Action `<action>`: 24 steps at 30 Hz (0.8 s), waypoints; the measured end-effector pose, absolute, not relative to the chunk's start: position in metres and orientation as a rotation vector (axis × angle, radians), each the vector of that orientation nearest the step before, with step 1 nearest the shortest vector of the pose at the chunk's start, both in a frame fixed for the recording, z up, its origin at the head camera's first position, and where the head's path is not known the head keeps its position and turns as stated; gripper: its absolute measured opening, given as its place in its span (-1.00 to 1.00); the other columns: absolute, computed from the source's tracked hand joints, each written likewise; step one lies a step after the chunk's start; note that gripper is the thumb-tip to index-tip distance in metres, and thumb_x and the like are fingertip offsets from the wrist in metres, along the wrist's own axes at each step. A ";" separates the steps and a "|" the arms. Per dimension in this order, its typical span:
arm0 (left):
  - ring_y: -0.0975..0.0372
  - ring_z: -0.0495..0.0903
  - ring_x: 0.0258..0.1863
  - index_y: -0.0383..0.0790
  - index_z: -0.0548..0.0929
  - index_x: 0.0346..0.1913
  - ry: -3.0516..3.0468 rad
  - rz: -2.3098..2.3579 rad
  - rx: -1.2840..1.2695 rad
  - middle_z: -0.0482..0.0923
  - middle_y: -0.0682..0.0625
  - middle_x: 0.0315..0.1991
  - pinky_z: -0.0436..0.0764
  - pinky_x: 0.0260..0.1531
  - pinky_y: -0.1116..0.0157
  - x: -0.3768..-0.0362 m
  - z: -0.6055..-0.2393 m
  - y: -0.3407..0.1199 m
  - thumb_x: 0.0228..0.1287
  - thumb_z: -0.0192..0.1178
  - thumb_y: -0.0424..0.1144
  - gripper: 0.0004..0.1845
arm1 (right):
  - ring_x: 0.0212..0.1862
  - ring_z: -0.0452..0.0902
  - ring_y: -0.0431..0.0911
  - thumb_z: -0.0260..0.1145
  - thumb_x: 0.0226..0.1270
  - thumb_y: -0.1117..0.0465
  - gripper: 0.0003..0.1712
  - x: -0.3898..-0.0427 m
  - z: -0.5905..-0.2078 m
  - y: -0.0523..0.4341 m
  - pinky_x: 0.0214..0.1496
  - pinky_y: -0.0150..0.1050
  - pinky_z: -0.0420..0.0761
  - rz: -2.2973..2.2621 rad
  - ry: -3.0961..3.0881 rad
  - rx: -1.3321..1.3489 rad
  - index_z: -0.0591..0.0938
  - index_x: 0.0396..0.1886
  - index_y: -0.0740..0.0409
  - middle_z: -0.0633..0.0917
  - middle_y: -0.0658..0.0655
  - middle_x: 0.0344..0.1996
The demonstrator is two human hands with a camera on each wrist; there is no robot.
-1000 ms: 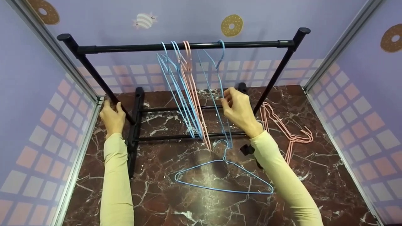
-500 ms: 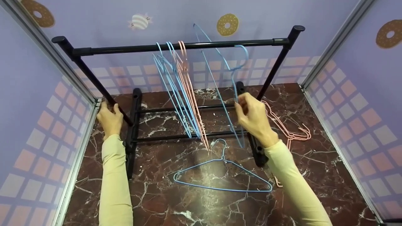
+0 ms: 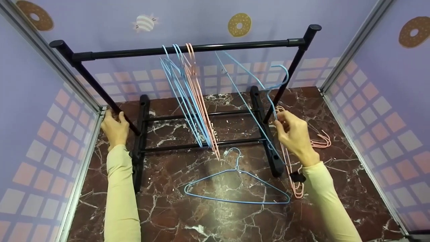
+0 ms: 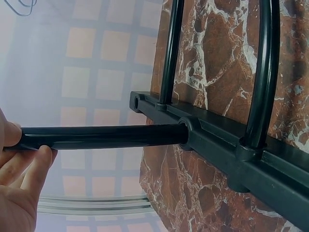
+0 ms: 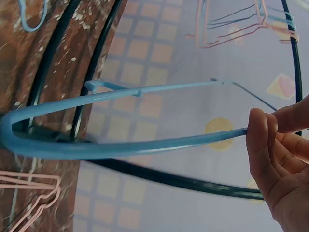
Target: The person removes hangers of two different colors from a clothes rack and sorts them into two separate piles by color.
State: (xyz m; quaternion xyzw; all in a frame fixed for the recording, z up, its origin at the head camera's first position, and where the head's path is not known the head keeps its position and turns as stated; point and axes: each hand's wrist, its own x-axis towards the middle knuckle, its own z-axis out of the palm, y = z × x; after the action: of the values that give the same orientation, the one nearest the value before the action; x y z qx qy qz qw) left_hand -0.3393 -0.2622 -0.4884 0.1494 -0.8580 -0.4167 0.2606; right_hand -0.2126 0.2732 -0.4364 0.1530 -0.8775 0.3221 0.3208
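Observation:
My left hand (image 3: 115, 129) grips the left upright post (image 4: 106, 137) of a black clothes rack, low down near its foot. In the left wrist view the thumb and fingers close round the tube. My right hand (image 3: 295, 136) pinches one sloping arm of a blue hanger (image 5: 145, 149) between thumb and fingertips. This hanger is off the top rail (image 3: 242, 46), its hook pointing right in front of the right post. Several blue and pink hangers (image 3: 199, 90) hang together left of the rail's middle.
A blue hanger (image 3: 235, 202) lies flat on the brown marbled surface (image 3: 201, 225) before the rack. Pink hangers (image 3: 320, 145) lie at the right, partly behind my right hand. Patterned walls (image 3: 188, 20) enclose the rack at the back and both sides.
The blue hanger has come off the rail, and my right hand has carried it right and down, tilting it. My left hand keeps its grip on the post.

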 end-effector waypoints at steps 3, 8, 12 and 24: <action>-0.27 0.56 0.13 -0.44 0.58 0.10 -2.331 -1.121 0.412 0.67 -0.37 -0.01 0.45 0.24 -0.07 -0.339 -0.488 -0.263 0.45 0.14 -0.28 -0.69 | -0.54 0.56 -0.12 0.33 0.20 0.48 -0.91 -0.209 -0.445 0.280 -0.43 -0.52 0.46 0.808 -2.331 0.397 0.69 -0.29 0.33 0.71 0.15 -0.52; -0.27 0.56 0.14 -0.43 0.58 0.13 -2.340 -1.120 0.420 0.67 -0.36 0.00 0.45 0.24 -0.08 -0.338 -0.489 -0.264 0.46 0.14 -0.25 -0.67 | -0.52 0.62 0.00 0.37 0.16 0.49 -0.89 -0.205 -0.464 0.289 -0.43 -0.16 0.61 0.736 -2.401 0.404 0.71 -0.29 0.37 0.73 0.23 -0.50; -0.28 0.53 0.16 -0.42 0.57 0.13 -2.354 -1.128 0.434 0.67 -0.36 0.02 0.42 0.27 -0.08 -0.338 -0.488 -0.265 0.46 0.14 -0.24 -0.66 | -0.49 0.64 0.05 0.38 0.12 0.48 -0.85 -0.202 -0.479 0.292 -0.39 -0.04 0.65 0.735 -2.446 0.409 0.73 -0.27 0.37 0.75 0.27 -0.46; -0.33 0.46 0.18 -0.39 0.55 0.16 -2.380 -1.125 0.464 0.64 -0.36 0.08 0.36 0.29 -0.12 -0.339 -0.487 -0.262 0.47 0.12 -0.21 -0.64 | -0.44 0.65 -0.04 0.33 0.14 0.54 -0.81 -0.191 -0.515 0.284 -0.33 -0.12 0.69 0.887 -2.618 0.508 0.73 -0.23 0.39 0.77 0.24 -0.41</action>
State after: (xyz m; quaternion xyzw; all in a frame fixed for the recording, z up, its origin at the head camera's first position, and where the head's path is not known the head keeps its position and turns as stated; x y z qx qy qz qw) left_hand -0.3387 -0.2619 -0.4872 0.1688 -0.8661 -0.4093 0.2320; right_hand -0.1909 0.2839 -0.5154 0.1784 -0.9187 0.3114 0.1649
